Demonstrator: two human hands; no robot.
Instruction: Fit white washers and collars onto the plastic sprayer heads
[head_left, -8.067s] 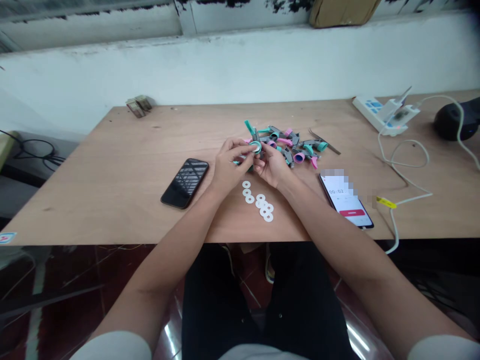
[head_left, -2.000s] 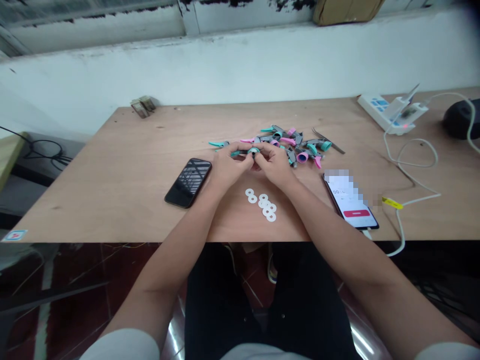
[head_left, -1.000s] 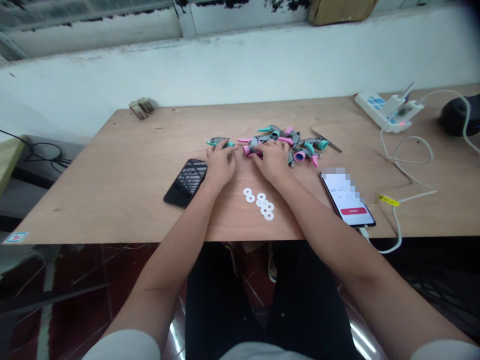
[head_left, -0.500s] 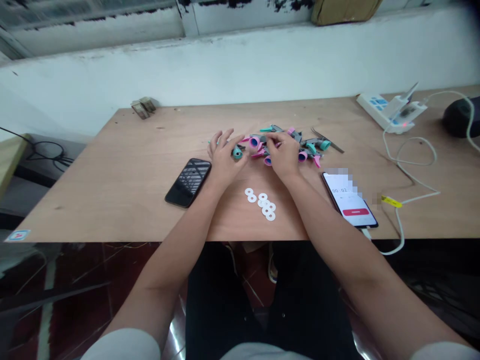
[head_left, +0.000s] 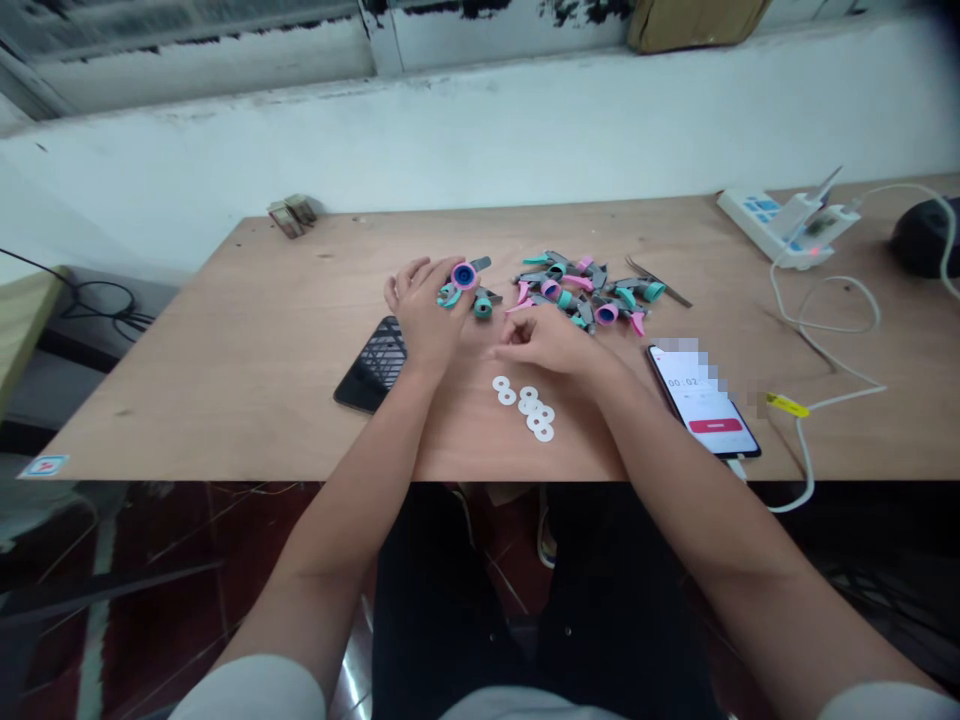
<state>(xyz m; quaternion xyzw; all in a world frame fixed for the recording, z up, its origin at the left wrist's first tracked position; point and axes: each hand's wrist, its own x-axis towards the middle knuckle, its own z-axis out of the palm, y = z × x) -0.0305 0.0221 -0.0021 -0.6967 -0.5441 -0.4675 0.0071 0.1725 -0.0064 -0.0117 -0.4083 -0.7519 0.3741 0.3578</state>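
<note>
My left hand rests on the table with its fingertips closed on a small grey sprayer part that has a pink and blue ring and a teal lever. A second teal and grey part lies just right of it. My right hand hovers low over the table with its fingers curled into a pinch pointing left; what the pinch holds is hidden. Just below that hand lie several white washers. A pile of grey, teal and pink sprayer parts sits behind the right hand.
A black phone lies under my left wrist. A lit phone with a red button lies to the right on the wooden table. Metal tweezers, a white power strip with cables, and a black object are at the right.
My left hand has lifted a part and moved left with it. My right hand has pulled back from the pile toward the washers and curled its fingers.
</note>
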